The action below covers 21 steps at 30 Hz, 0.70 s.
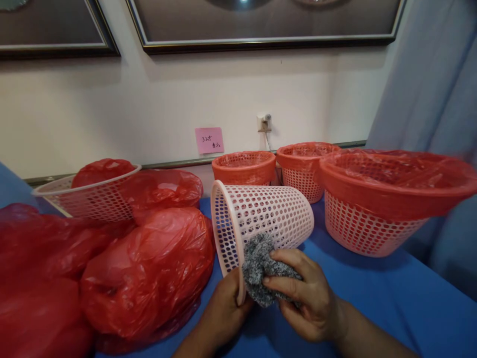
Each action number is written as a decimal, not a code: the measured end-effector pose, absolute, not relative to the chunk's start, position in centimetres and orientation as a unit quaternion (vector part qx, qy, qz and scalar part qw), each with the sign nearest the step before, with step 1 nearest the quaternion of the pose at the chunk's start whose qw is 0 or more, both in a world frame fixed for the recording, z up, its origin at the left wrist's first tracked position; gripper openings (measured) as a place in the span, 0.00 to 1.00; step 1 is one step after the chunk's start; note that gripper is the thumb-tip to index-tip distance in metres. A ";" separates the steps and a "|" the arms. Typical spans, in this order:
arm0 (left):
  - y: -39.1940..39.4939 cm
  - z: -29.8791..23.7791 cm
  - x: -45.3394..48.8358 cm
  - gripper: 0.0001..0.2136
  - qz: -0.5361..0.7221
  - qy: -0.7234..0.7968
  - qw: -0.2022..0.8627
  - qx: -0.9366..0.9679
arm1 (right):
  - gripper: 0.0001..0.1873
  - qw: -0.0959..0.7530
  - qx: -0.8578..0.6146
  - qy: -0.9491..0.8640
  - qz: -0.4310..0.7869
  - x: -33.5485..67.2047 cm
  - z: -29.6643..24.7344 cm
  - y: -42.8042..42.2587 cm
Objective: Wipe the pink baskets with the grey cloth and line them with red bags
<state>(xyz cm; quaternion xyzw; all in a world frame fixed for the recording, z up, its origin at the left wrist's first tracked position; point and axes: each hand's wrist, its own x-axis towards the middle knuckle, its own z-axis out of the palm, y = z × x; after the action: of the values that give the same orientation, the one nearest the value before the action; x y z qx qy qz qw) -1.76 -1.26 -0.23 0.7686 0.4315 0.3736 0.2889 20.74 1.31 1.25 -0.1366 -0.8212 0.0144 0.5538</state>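
Note:
A pale pink perforated wastebasket (274, 206) lies tipped on its side, its open mouth facing left. My left hand (225, 308) grips the basket's rim at the bottom, the fingers partly hidden behind it. In my right hand (309, 293) is a bunched grey speckled cloth (259, 268), pressed against the outside of the basket close to the rim. Directly left of the basket bulges a filled red plastic bag (152, 273).
Behind stand two baskets with red liners, a left one (244, 171) and a right one (303, 179). A larger lined basket (372, 223) is at right. A white basket (100, 199) holds red plastic at left. A blue cloth (372, 298) covers the table; a wall socket (264, 123) holds a plug.

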 end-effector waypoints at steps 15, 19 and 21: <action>-1.4 -0.6 -3.2 0.18 0.362 0.411 0.175 0.818 | 0.20 0.643 -0.498 -0.581 0.034 24.5 -0.8 7.5; -1.3 -0.8 -3.1 0.17 0.350 0.396 0.143 0.837 | 0.23 0.643 -0.442 -0.625 -0.006 24.0 -0.3 6.3; -1.2 -1.0 -3.2 0.14 0.340 0.387 0.156 0.843 | 0.26 0.630 -0.350 -0.693 -0.037 22.9 0.0 4.3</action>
<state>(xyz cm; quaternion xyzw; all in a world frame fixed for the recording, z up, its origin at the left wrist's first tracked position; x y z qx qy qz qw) -3.19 -1.23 -0.96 0.8429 0.3867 0.3402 0.1559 22.86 4.28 0.03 -0.3498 -0.6926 -0.0374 0.6298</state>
